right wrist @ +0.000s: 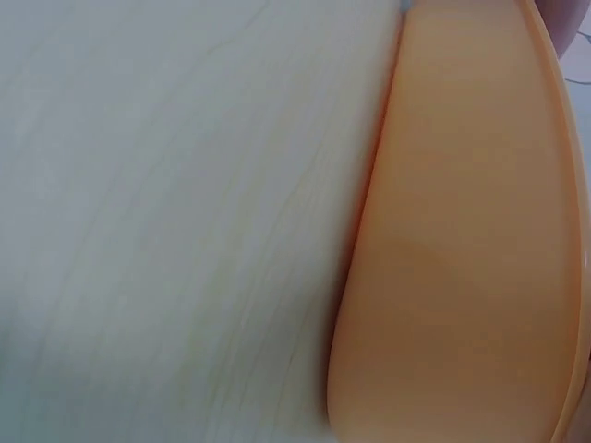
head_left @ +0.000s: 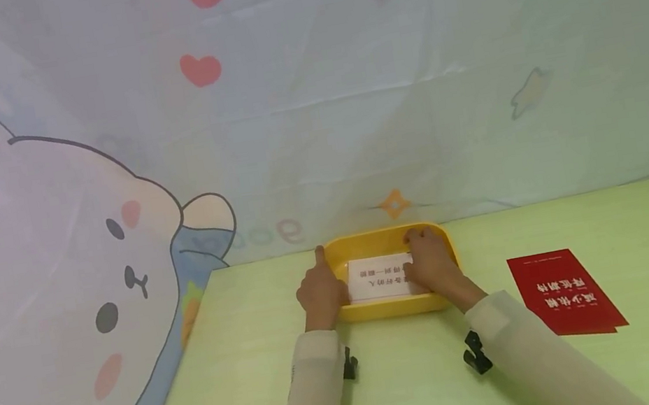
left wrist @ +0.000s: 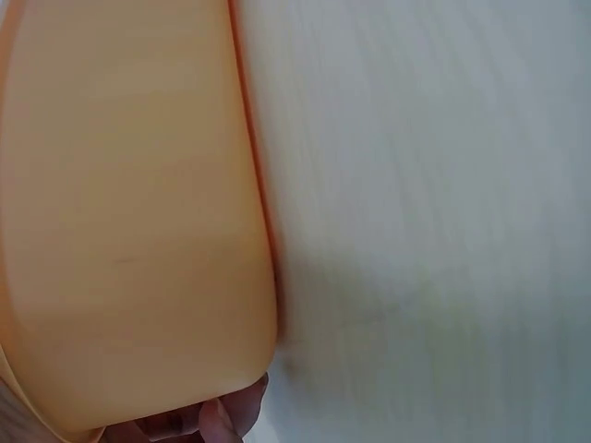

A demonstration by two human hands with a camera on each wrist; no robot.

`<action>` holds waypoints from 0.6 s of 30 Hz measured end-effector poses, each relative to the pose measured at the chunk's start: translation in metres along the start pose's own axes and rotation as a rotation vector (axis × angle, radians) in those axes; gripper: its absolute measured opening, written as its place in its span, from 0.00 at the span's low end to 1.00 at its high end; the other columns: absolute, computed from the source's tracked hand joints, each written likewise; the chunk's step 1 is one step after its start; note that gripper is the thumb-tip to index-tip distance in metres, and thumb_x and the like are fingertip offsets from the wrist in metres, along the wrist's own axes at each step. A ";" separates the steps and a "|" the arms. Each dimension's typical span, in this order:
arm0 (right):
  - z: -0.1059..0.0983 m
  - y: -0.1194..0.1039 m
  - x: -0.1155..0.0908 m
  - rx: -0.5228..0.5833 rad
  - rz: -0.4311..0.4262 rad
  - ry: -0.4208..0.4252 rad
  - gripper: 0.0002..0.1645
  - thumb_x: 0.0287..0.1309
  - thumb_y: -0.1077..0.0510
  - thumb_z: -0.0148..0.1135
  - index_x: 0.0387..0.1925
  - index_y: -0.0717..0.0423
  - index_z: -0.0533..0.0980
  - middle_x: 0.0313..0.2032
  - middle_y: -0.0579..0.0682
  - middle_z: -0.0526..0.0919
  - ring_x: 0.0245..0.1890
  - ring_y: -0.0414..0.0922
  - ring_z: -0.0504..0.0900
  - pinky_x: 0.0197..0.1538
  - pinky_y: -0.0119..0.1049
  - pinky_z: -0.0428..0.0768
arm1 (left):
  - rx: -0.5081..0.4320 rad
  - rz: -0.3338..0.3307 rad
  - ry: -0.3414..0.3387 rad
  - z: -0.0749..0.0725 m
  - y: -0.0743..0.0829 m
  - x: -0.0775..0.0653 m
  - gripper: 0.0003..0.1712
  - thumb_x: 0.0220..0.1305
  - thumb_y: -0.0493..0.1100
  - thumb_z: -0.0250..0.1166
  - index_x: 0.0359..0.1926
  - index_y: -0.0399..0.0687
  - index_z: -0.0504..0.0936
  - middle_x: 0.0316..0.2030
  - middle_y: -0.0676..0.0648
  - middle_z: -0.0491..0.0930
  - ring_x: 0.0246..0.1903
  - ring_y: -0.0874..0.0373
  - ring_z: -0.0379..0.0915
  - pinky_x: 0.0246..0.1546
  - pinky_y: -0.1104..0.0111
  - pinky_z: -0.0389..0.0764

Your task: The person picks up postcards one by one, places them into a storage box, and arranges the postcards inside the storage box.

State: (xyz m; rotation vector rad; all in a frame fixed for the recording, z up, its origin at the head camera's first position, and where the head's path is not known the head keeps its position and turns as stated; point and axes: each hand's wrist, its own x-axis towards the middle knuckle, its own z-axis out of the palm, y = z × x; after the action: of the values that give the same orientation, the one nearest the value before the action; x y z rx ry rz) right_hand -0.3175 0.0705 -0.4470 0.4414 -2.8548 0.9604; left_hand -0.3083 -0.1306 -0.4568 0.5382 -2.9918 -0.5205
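A shallow yellow tray (head_left: 373, 311) stands near the table's far edge; its outer wall (left wrist: 138, 203) fills much of the left wrist view. Inside lies a white card (head_left: 377, 277) printed with dark characters. My left hand (head_left: 321, 295) grips the tray's left end, thumb over the rim and index finger stretched along the outside. My right hand (head_left: 432, 263) reaches into the tray's right part, its bent fingers and thumb at the card's right end, which they cover. In the right wrist view the tray wall (right wrist: 462, 231) hides most of that hand.
Red cards (head_left: 562, 296) with white lettering lie overlapped on the light green table (head_left: 642, 237), right of the tray. Behind the table hangs a patterned cloth (head_left: 350, 120) with a large rabbit print at left. A black wrist mount (head_left: 477, 353) sits under the right sleeve.
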 end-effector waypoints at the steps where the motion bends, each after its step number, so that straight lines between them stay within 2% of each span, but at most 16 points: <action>1: 0.000 0.001 0.000 0.014 -0.019 0.023 0.24 0.57 0.66 0.59 0.56 0.70 0.70 0.53 0.71 0.72 0.47 0.61 0.76 0.53 0.53 0.77 | 0.000 0.001 0.001 0.000 0.000 0.000 0.50 0.57 0.40 0.68 0.76 0.61 0.52 0.37 0.40 0.84 0.23 0.49 0.72 0.29 0.57 0.78; 8: -0.003 0.001 -0.004 0.134 -0.115 0.137 0.18 0.61 0.65 0.54 0.51 0.69 0.74 0.48 0.68 0.74 0.45 0.61 0.77 0.51 0.54 0.78 | -0.004 0.008 -0.002 0.006 -0.001 0.002 0.51 0.56 0.40 0.68 0.77 0.61 0.52 0.31 0.40 0.82 0.21 0.49 0.71 0.25 0.59 0.75; 13: -0.008 0.002 -0.004 0.236 -0.097 0.198 0.16 0.62 0.64 0.54 0.50 0.67 0.75 0.47 0.65 0.74 0.44 0.60 0.78 0.49 0.53 0.78 | -0.005 0.016 0.014 0.004 0.000 0.001 0.50 0.57 0.40 0.66 0.76 0.60 0.52 0.33 0.40 0.83 0.22 0.49 0.72 0.26 0.58 0.76; 18: -0.011 0.006 -0.001 0.273 -0.061 0.217 0.16 0.63 0.64 0.54 0.51 0.65 0.76 0.47 0.64 0.75 0.44 0.59 0.79 0.48 0.52 0.79 | 0.006 0.005 0.018 0.002 0.001 0.001 0.50 0.57 0.40 0.67 0.76 0.61 0.53 0.36 0.40 0.84 0.24 0.48 0.73 0.29 0.56 0.78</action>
State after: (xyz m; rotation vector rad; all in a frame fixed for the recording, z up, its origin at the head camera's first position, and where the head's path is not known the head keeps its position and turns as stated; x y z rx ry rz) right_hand -0.3181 0.0824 -0.4419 0.4147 -2.5145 1.3049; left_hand -0.3097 -0.1292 -0.4583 0.5323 -2.9775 -0.5041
